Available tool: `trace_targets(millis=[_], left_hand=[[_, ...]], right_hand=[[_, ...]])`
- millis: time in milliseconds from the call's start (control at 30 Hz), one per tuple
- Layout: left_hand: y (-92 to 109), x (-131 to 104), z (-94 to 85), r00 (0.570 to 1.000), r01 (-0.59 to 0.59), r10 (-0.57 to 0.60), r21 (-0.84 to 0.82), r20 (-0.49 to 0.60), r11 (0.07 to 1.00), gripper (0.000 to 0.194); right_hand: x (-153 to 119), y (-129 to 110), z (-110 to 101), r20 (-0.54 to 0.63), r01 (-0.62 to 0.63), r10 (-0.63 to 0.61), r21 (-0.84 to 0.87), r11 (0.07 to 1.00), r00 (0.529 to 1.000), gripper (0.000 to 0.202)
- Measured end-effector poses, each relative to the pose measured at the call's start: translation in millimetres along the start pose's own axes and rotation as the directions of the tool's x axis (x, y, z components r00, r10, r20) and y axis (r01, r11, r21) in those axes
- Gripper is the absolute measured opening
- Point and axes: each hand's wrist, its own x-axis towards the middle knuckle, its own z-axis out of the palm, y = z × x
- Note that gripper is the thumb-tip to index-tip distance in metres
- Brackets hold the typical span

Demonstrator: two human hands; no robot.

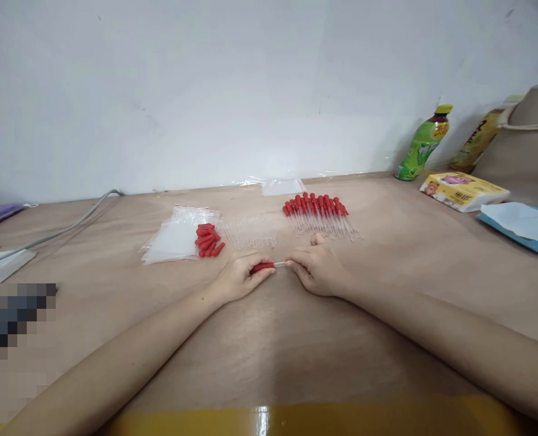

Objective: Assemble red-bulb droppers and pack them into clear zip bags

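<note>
Head | pinching: left grip (241, 276), red bulb (265, 266); right grip (321, 270), clear tube (279, 264) | bags (173, 240), bottle (423, 146) beyond

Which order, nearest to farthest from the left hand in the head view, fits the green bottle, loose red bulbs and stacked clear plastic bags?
1. Loose red bulbs: just beyond the left hand, leftward.
2. Stacked clear plastic bags: left of the bulbs.
3. Green bottle: far right, near the wall.

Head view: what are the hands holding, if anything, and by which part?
The left hand grips the red elongated bulb; the right hand pinches the clear slender tube extending from it.
</note>
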Motion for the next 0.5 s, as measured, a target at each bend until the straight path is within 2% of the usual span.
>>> trace_targets(millis=[167, 367, 500], left_hand=[[0.9, 1.1, 0.5, 0.999, -0.042, 0.042, 0.018, 0.008, 0.999, 0.017], [0.5, 2.7, 2.6, 0.998, -0.065, 0.064, 0.029, 0.022, 0.997, 0.017], [-2.0, 6.2, 2.6, 0.995, -0.093, 0.094, 0.040, -0.026, 0.995, 0.017]], right_hand=[[2.8, -2.9, 2.8, 0.032, -0.023, 0.023, 0.001, 1.000, 0.999, 0.029], [4.9, -2.0, 3.3, 0.093, -0.074, 0.065, 0.092, 0.993, 0.994, 0.031], [7.7, -1.4, 2.2, 0.126, -0.129, 0.113, 0.126, 0.984, 0.986, 0.033]])
